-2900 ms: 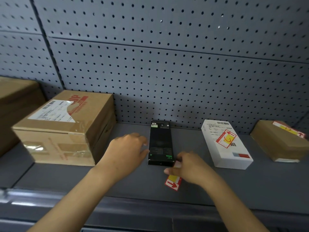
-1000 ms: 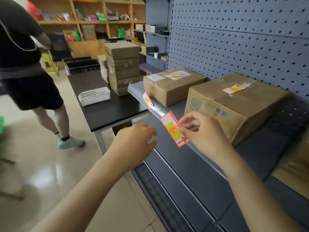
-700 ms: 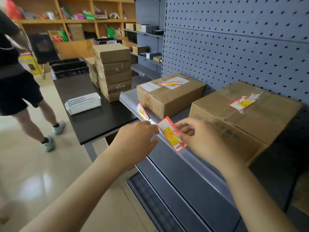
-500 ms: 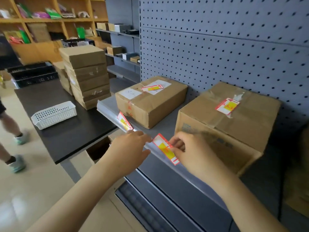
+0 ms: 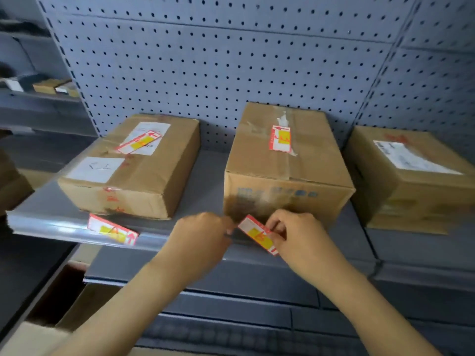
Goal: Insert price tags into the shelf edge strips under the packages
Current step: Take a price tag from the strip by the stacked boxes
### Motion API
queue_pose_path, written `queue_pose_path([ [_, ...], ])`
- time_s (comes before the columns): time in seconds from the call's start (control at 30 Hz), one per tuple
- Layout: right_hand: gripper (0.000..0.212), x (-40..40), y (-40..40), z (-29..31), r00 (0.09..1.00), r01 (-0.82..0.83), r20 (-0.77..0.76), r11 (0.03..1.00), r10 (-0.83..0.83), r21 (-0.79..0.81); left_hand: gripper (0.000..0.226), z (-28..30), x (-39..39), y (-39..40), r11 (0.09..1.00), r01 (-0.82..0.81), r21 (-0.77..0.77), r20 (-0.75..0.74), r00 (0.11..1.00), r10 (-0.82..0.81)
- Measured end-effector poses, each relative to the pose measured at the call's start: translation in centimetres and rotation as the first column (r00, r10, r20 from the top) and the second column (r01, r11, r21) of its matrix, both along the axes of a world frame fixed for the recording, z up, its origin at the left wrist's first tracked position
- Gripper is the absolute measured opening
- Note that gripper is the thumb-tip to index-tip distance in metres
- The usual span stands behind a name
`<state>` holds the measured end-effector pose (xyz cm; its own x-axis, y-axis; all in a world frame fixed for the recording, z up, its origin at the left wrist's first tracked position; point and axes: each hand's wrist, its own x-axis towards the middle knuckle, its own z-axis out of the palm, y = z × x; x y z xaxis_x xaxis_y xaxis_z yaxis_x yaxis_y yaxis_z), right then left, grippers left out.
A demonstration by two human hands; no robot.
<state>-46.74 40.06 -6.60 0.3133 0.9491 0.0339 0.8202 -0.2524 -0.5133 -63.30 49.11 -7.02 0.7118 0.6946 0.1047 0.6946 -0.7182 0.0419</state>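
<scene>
My right hand (image 5: 299,235) pinches a red, white and yellow price tag (image 5: 257,233) at the shelf edge strip (image 5: 51,227), just under the middle cardboard box (image 5: 285,165). My left hand (image 5: 203,240) is at the strip beside the tag's left end, fingertips against the edge; what it grips is hidden. Another tag (image 5: 111,229) sits in the strip under the left box (image 5: 133,165). Each of these two boxes has a similar tag lying on top.
A third box (image 5: 411,176) stands on the shelf at the right. Grey pegboard (image 5: 218,68) backs the shelf. Lower shelves (image 5: 231,291) run below my arms. More shelving with small boxes (image 5: 51,86) is at the far left.
The view has swung to face the shelf squarely. Both hands have brought the tag down to the strip under the middle box; the person and table at left have left the view.
</scene>
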Motion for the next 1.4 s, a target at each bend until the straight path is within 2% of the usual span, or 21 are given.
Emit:
queue_pose_path([
  [0.07, 0.011, -0.1, -0.9, 0.2, 0.998, 0.056, -0.017, 0.998, -0.056, 0.017, 0.018, -0.3, 0.1, -0.7, 0.997, 0.073, 0.033, 0.086, 0.993, -0.076],
  [0.1, 0.010, -0.2, -1.2, 0.3, 0.996, 0.081, -0.033, 0.996, -0.080, 0.027, 0.013, -0.4, 0.3, -0.9, 0.993, 0.106, 0.059, 0.084, 0.990, -0.111],
  [0.2, 0.012, 0.1, -1.7, 0.2, 0.986, 0.143, -0.100, 0.986, -0.134, 0.090, 0.027, -1.2, 0.8, -1.4, 0.973, 0.210, 0.096, 0.035, 0.976, -0.214],
  [0.33, 0.021, 0.5, -2.1, -0.1, 0.981, 0.162, -0.133, 0.978, -0.145, 0.133, 0.026, -2.8, 2.0, -2.1, 0.957, 0.285, 0.049, -0.001, 0.959, -0.285],
  [0.47, 0.018, 0.5, -2.2, -0.5, 0.979, 0.162, -0.152, 0.975, -0.139, 0.150, 0.024, -4.1, 2.9, -2.5, 0.947, 0.317, 0.053, 0.054, 0.946, -0.319],
  [0.8, 0.020, 0.9, -2.4, -1.0, 0.980, 0.155, -0.154, 0.965, -0.124, 0.210, 0.037, -4.0, 2.9, -3.8, 0.962, 0.270, 0.032, 0.056, 0.961, -0.271],
  [0.93, 0.015, 0.9, -2.3, -1.3, 0.983, 0.125, -0.156, 0.970, -0.093, 0.208, 0.036, -4.0, 3.4, -3.8, 0.972, 0.235, 0.004, 0.077, 0.969, -0.235],
  [1.03, 0.011, 0.8, -2.1, -1.6, 0.985, 0.129, -0.143, 0.964, -0.097, 0.232, 0.025, -3.7, 3.5, -4.1, 0.976, 0.219, -0.002, 0.118, 0.969, -0.217],
  [1.1, 0.010, 0.7, -2.0, -1.8, 0.988, 0.122, -0.120, 0.963, -0.096, 0.238, 0.022, -3.6, 3.4, -4.2, 0.973, 0.230, -0.002, 0.119, 0.966, -0.228],
  [1.23, 0.008, 0.4, -1.8, -2.2, 0.996, 0.093, -0.028, 0.974, -0.089, 0.208, 0.034, -3.6, 3.2, -4.1, 0.968, 0.250, -0.019, 0.073, 0.966, -0.248],
  [1.4, 0.004, -0.4, -1.9, -2.5, 0.995, 0.072, 0.060, 0.987, -0.081, 0.140, 0.038, -3.7, 3.1, -4.6, 0.970, 0.245, -0.005, 0.060, 0.968, -0.244],
])
